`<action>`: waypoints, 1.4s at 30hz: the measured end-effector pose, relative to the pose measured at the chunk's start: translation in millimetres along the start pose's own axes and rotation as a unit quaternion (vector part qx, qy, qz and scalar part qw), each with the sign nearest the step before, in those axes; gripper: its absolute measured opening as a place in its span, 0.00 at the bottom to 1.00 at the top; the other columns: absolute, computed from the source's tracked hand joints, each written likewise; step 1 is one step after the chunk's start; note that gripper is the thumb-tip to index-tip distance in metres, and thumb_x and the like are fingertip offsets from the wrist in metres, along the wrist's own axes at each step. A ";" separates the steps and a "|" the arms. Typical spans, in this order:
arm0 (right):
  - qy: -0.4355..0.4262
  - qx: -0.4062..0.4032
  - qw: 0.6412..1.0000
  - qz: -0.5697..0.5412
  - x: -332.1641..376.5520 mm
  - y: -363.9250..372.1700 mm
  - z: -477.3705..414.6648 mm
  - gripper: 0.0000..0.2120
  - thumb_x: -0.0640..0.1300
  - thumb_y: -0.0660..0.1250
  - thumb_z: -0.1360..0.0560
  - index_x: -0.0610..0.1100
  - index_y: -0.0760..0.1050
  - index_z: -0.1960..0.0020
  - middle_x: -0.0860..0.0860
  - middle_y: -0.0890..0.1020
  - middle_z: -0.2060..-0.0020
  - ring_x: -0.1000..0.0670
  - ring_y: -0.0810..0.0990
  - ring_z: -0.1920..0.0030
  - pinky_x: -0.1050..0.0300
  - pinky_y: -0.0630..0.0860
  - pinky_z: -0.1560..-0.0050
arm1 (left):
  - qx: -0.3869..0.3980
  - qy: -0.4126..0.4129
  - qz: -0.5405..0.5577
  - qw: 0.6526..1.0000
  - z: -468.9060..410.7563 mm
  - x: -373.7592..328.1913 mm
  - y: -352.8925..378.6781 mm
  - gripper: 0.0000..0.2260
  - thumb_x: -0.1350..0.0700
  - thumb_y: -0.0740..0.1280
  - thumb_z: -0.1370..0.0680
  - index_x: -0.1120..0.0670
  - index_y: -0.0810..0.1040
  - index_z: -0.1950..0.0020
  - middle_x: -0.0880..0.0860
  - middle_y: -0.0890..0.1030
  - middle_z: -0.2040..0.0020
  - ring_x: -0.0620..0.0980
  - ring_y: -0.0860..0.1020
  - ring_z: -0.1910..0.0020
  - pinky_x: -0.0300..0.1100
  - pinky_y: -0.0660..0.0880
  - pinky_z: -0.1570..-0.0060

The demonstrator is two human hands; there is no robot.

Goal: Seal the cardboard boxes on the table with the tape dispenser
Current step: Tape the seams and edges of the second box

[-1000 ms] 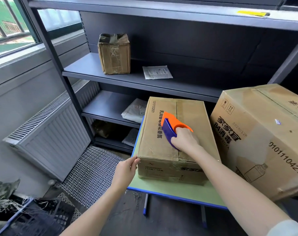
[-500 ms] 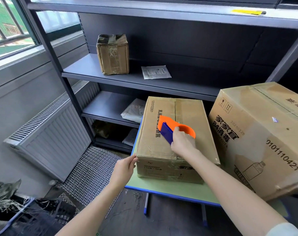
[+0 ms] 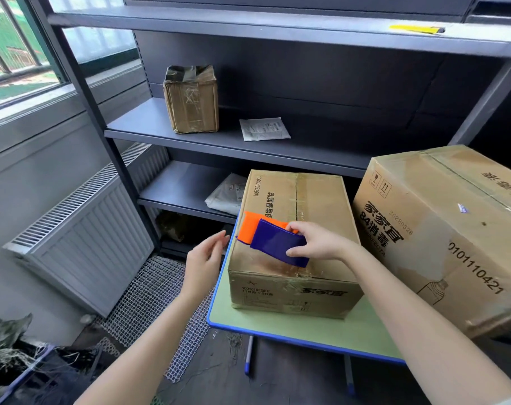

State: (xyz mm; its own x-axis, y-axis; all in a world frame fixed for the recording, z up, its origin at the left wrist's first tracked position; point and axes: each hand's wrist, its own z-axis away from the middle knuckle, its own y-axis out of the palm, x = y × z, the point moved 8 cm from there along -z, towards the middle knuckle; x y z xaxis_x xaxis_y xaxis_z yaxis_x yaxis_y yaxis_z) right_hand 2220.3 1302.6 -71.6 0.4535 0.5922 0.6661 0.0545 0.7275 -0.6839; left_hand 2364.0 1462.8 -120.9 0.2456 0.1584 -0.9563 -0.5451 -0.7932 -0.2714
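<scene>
A small cardboard box [image 3: 321, 206] lies on the green table [image 3: 307, 328], with clear tape along its top seam. My right hand [image 3: 318, 244] grips the orange and blue tape dispenser [image 3: 273, 241] just above the box's near left top. My left hand [image 3: 204, 260] hovers open to the left of the box, apart from its side. A larger cardboard box [image 3: 441, 229] stands tilted at the right, partly over the table's edge.
A grey metal shelf rack [image 3: 219, 141] stands behind the table, bearing a small taped carton [image 3: 191, 99] and paper packets [image 3: 264, 129]. A radiator [image 3: 82, 229] lines the left wall. A wire mesh panel [image 3: 155, 299] and a dark crate [image 3: 23, 375] lie on the floor.
My right hand lifted the dispenser off the seam and turned it toward the box's left top. My left hand let go of the box's near left corner and moved away, open.
</scene>
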 end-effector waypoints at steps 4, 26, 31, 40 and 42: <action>0.007 0.040 0.997 -0.071 3.7 4.2 4.5 0.09 0.35 0.66 0.27 0.48 0.69 0.55 0.48 0.80 0.55 0.51 0.78 0.58 0.57 0.75 0.55 | 0.077 -0.080 0.155 0.982 -14.0 -7.0 19.9 0.12 0.60 0.56 0.18 0.59 0.74 0.38 0.55 0.82 0.51 0.47 0.80 0.52 0.36 0.77 0.49; -0.035 -0.199 0.918 0.340 22.9 8.3 5.6 0.39 0.40 0.66 0.27 0.44 0.46 0.24 0.44 0.67 0.36 0.44 0.65 0.37 0.52 0.62 0.36 | 0.167 -0.210 0.199 0.943 -2.8 -11.3 26.2 0.13 0.52 0.69 0.26 0.56 0.79 0.44 0.56 0.84 0.54 0.48 0.83 0.56 0.35 0.79 0.60; -0.069 -0.197 0.921 0.330 16.6 3.7 2.6 0.38 0.36 0.66 0.27 0.44 0.49 0.24 0.46 0.67 0.37 0.46 0.66 0.37 0.53 0.63 0.36 | 0.171 -0.242 0.256 0.920 4.7 -15.4 35.0 0.08 0.55 0.67 0.24 0.57 0.81 0.49 0.54 0.84 0.60 0.43 0.82 0.63 0.31 0.78 0.66; -0.100 -0.213 0.917 0.322 19.2 5.8 1.9 0.30 0.40 0.66 0.27 0.45 0.58 0.29 0.47 0.71 0.42 0.47 0.69 0.42 0.56 0.65 0.41 | 0.084 -0.176 0.096 0.976 -5.9 -16.9 16.4 0.06 0.59 0.69 0.24 0.58 0.83 0.49 0.54 0.85 0.61 0.47 0.84 0.62 0.37 0.80 0.62; -0.100 -0.219 0.917 0.318 20.1 5.5 2.6 0.29 0.40 0.66 0.27 0.45 0.59 0.29 0.47 0.71 0.43 0.47 0.70 0.43 0.56 0.65 0.42 | 0.062 -0.147 0.060 0.985 -7.4 -21.7 14.3 0.05 0.60 0.68 0.24 0.56 0.83 0.52 0.50 0.84 0.65 0.46 0.83 0.65 0.37 0.79 0.64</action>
State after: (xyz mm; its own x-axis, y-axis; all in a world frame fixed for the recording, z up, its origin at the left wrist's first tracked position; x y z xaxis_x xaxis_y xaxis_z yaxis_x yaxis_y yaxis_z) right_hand 2227.5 1319.4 -61.2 0.3469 0.9323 0.1025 0.2083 0.0300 -0.9776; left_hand 2356.8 1443.8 -103.2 -0.0599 0.2459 -0.9675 -0.6543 -0.7416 -0.1479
